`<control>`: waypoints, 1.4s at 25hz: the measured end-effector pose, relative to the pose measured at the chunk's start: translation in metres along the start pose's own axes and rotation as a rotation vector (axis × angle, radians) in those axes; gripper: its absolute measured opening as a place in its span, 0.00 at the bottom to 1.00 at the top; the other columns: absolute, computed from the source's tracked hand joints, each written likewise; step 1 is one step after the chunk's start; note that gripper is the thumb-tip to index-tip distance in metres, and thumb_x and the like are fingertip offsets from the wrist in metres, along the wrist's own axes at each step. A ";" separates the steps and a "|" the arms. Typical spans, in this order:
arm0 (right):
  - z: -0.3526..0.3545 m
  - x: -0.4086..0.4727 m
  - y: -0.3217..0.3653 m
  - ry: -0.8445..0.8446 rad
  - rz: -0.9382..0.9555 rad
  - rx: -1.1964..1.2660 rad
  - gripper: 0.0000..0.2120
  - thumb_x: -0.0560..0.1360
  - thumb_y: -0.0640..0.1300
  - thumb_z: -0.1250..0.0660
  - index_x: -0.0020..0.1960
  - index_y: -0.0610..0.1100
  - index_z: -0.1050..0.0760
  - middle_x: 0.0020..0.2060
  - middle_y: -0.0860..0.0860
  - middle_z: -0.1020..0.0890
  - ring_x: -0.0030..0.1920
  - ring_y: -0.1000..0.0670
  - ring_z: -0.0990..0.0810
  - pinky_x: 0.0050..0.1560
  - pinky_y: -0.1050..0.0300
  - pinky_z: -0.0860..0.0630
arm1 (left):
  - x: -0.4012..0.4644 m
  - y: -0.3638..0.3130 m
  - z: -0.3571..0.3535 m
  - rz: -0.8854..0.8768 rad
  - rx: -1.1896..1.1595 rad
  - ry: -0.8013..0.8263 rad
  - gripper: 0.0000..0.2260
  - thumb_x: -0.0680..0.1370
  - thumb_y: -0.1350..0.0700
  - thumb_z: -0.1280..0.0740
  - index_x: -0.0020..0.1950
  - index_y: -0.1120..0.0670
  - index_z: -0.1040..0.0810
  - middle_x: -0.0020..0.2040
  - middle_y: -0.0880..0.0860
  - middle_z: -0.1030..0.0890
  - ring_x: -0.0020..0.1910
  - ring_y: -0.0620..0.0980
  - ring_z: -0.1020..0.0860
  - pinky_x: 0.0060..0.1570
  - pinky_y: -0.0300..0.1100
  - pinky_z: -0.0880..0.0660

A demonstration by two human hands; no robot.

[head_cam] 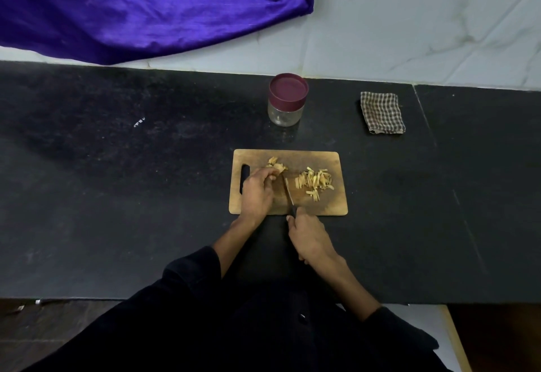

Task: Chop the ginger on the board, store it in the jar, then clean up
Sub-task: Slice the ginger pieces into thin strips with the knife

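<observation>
A wooden cutting board [328, 204] lies on the black counter. My left hand [257, 191] holds a piece of uncut ginger [276, 163] down on the board's left half, fingers curled over it. My right hand [307, 238] grips the dark handle of a knife [289, 193], whose blade points away from me and rests on the board just right of my left fingers. A pile of chopped ginger strips [314, 182] lies on the board's right half. Behind the board stands a clear jar [285, 114] with a maroon lid [288, 88] on it.
A folded checked cloth [382, 112] lies at the back right of the counter [117, 181]. A purple fabric [146, 5] hangs over the tiled wall at the back left. The counter's front edge runs just below my forearms.
</observation>
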State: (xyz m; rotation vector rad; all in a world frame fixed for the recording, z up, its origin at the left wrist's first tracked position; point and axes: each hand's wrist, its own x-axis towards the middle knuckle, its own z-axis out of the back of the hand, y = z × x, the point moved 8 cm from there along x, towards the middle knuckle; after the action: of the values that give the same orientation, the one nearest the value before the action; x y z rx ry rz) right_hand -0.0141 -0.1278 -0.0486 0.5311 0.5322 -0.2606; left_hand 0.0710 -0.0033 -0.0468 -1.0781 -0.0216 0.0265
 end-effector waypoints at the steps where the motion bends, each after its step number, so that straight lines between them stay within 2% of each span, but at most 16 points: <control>1: 0.005 0.001 -0.004 -0.019 -0.011 0.011 0.11 0.84 0.50 0.45 0.58 0.43 0.32 0.47 0.44 0.20 0.46 0.41 0.17 0.47 0.41 0.18 | 0.000 0.000 0.000 -0.003 -0.005 0.002 0.14 0.78 0.70 0.41 0.57 0.58 0.20 0.53 0.52 0.21 0.46 0.44 0.22 0.51 0.36 0.24; 4: 0.016 0.003 -0.018 -0.054 -0.046 0.040 0.10 0.84 0.50 0.45 0.55 0.44 0.33 0.45 0.45 0.20 0.45 0.41 0.17 0.47 0.40 0.18 | 0.000 0.001 0.000 0.001 0.000 0.009 0.13 0.78 0.69 0.40 0.57 0.58 0.20 0.53 0.52 0.21 0.46 0.45 0.22 0.49 0.39 0.22; 7: 0.022 0.000 -0.025 -0.070 -0.053 0.086 0.09 0.84 0.51 0.46 0.55 0.46 0.33 0.43 0.46 0.20 0.41 0.44 0.17 0.45 0.41 0.18 | -0.001 0.001 0.000 0.004 0.012 0.013 0.13 0.78 0.69 0.40 0.57 0.59 0.20 0.54 0.52 0.22 0.50 0.44 0.23 0.54 0.30 0.27; 9: 0.026 -0.001 -0.026 -0.071 -0.044 0.115 0.10 0.84 0.51 0.46 0.56 0.45 0.32 0.41 0.46 0.20 0.36 0.46 0.18 0.41 0.43 0.17 | -0.001 0.000 -0.002 0.010 0.009 0.020 0.13 0.78 0.69 0.40 0.57 0.59 0.20 0.54 0.52 0.21 0.51 0.43 0.23 0.55 0.29 0.28; 11: 0.028 -0.002 -0.026 -0.063 -0.035 0.138 0.11 0.84 0.51 0.47 0.57 0.45 0.32 0.40 0.46 0.20 0.31 0.48 0.19 0.32 0.49 0.19 | -0.001 -0.001 -0.002 0.012 -0.020 0.023 0.13 0.79 0.68 0.40 0.56 0.58 0.20 0.53 0.50 0.21 0.48 0.43 0.23 0.54 0.36 0.25; 14: 0.029 -0.003 -0.026 -0.057 -0.018 0.173 0.11 0.84 0.51 0.47 0.58 0.45 0.33 0.39 0.45 0.20 0.26 0.49 0.20 0.23 0.58 0.26 | -0.004 0.001 0.007 0.023 -0.128 -0.025 0.11 0.80 0.64 0.40 0.55 0.53 0.20 0.48 0.44 0.22 0.41 0.45 0.23 0.43 0.45 0.21; 16: 0.028 -0.002 -0.027 -0.050 -0.006 0.182 0.11 0.84 0.51 0.46 0.59 0.45 0.33 0.39 0.44 0.20 0.25 0.50 0.21 0.23 0.59 0.26 | -0.004 0.009 0.018 0.053 -0.164 -0.082 0.10 0.80 0.62 0.39 0.54 0.51 0.20 0.48 0.45 0.20 0.40 0.47 0.21 0.42 0.47 0.21; 19: 0.026 0.003 -0.026 -0.039 0.017 0.185 0.11 0.84 0.51 0.46 0.58 0.46 0.32 0.38 0.45 0.20 0.25 0.50 0.21 0.23 0.58 0.26 | 0.000 0.021 0.036 0.122 -0.161 -0.149 0.10 0.80 0.61 0.38 0.57 0.52 0.21 0.50 0.48 0.19 0.46 0.50 0.19 0.47 0.51 0.20; 20: 0.026 0.005 -0.024 -0.038 0.031 0.183 0.11 0.84 0.51 0.46 0.58 0.46 0.32 0.39 0.45 0.20 0.25 0.50 0.21 0.23 0.58 0.25 | 0.003 0.021 0.040 0.123 -0.129 -0.155 0.10 0.80 0.61 0.38 0.58 0.53 0.21 0.52 0.48 0.19 0.47 0.49 0.19 0.49 0.49 0.20; 22: 0.028 0.011 -0.018 -0.043 0.060 0.167 0.10 0.84 0.52 0.46 0.58 0.46 0.32 0.39 0.45 0.20 0.26 0.50 0.21 0.24 0.59 0.25 | 0.011 0.014 0.041 0.097 -0.037 -0.123 0.09 0.79 0.60 0.36 0.58 0.56 0.21 0.53 0.50 0.20 0.49 0.45 0.22 0.51 0.39 0.23; 24: 0.030 0.017 -0.014 -0.049 0.072 0.165 0.11 0.84 0.51 0.46 0.58 0.45 0.32 0.38 0.45 0.20 0.26 0.51 0.21 0.24 0.59 0.25 | 0.023 0.005 0.034 0.060 0.070 -0.053 0.09 0.79 0.58 0.35 0.58 0.55 0.20 0.54 0.51 0.20 0.48 0.43 0.23 0.48 0.33 0.25; 27: 0.029 0.023 -0.015 -0.050 0.060 0.173 0.11 0.84 0.51 0.46 0.58 0.44 0.32 0.38 0.45 0.20 0.26 0.51 0.21 0.23 0.60 0.26 | 0.044 -0.002 0.018 0.026 0.216 0.059 0.08 0.78 0.54 0.34 0.55 0.52 0.19 0.51 0.49 0.19 0.46 0.43 0.21 0.48 0.43 0.21; 29: 0.028 0.023 -0.016 -0.046 0.054 0.192 0.10 0.84 0.51 0.45 0.58 0.45 0.32 0.38 0.46 0.21 0.26 0.52 0.22 0.24 0.60 0.27 | 0.052 -0.004 0.013 0.055 0.283 0.116 0.09 0.77 0.54 0.32 0.56 0.52 0.19 0.52 0.50 0.19 0.48 0.45 0.20 0.49 0.45 0.21; 35: 0.029 0.025 -0.019 -0.062 0.041 0.228 0.09 0.84 0.51 0.44 0.57 0.45 0.31 0.38 0.47 0.21 0.27 0.52 0.22 0.26 0.59 0.26 | 0.046 0.008 0.023 0.155 0.319 0.104 0.14 0.72 0.54 0.26 0.56 0.54 0.19 0.51 0.50 0.18 0.49 0.48 0.20 0.50 0.48 0.21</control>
State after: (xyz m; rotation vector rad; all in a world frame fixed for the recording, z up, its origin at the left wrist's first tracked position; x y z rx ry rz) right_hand 0.0120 -0.1614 -0.0491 0.7519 0.4332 -0.2997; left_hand 0.1161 0.0221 -0.0428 -0.7590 0.1559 0.1101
